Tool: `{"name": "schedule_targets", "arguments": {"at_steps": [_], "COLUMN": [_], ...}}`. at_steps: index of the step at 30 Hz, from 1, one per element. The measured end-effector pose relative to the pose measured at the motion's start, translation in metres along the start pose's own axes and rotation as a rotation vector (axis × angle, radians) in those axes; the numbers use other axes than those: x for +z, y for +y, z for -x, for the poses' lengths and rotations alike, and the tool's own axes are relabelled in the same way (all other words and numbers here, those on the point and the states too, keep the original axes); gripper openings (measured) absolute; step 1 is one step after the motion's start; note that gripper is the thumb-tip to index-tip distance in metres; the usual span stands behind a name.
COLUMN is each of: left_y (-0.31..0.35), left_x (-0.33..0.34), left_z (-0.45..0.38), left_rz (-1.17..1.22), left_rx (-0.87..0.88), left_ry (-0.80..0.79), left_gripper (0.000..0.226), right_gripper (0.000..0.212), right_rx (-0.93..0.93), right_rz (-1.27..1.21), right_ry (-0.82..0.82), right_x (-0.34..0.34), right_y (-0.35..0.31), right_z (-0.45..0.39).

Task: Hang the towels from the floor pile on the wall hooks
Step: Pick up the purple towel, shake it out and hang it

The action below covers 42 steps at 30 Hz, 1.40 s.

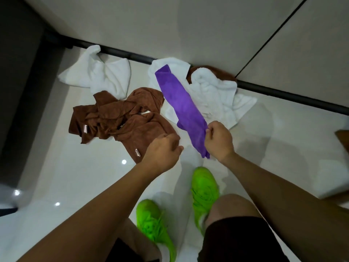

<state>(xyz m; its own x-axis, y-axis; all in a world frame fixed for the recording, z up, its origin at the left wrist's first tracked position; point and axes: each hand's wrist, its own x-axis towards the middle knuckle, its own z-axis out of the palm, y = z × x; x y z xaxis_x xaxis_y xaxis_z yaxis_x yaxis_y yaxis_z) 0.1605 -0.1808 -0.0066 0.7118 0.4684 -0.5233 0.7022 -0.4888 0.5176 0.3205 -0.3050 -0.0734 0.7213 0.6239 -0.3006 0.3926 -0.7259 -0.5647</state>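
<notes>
Head view: right hand pinches the near end of a long purple microfibre towel, whose far end trails over crumpled white terry towels at the floor's wall edge. Risks, as I judge them: the thin pinch could slip as the cloth lifts, or the dragging end could snag the white pile. Left hand hovers empty, fingers loosely curled, over the crumpled brown towels' near edge. No hooks in sight.
</notes>
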Motion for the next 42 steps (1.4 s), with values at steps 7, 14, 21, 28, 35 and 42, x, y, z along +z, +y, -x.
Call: {"name": "schedule_targets", "arguments": {"at_steps": [7, 14, 21, 28, 35, 42], "left_y": [0.14, 0.31, 0.456, 0.55, 0.628, 0.694], "left_x": [-0.118, -0.251, -0.327, -0.321, -0.271, -0.173], "left_z": [0.088, 0.166, 0.265, 0.397, 0.511, 0.621], "left_rz": [-0.033, -0.077, -0.205, -0.251, -0.394, -0.327], "left_rx": [0.095, 0.273, 0.691, 1.068, 1.149, 1.269], "left_ry": [0.023, 0.017, -0.101, -0.255, -0.477, -0.566], "left_gripper": [0.025, 0.04, 0.051, 0.029, 0.021, 0.033], "right_gripper": [0.008, 0.015, 0.013, 0.03, 0.038, 0.016], "right_rx": [0.084, 0.247, 0.248, 0.258, 0.429, 0.73], "right_rz": [-0.098, -0.284, -0.367, -0.076, 0.116, 0.237], "right_ry": [0.036, 0.029, 0.121, 0.503, 0.74, 0.859], "right_x": [-0.186, -0.391, -0.569, -0.657, -0.687, -0.698], "right_y": [-0.101, -0.205, -0.269, -0.286, -0.26, -0.197], "right_z": [0.076, 0.143, 0.271, 0.448, 0.605, 0.755]}}
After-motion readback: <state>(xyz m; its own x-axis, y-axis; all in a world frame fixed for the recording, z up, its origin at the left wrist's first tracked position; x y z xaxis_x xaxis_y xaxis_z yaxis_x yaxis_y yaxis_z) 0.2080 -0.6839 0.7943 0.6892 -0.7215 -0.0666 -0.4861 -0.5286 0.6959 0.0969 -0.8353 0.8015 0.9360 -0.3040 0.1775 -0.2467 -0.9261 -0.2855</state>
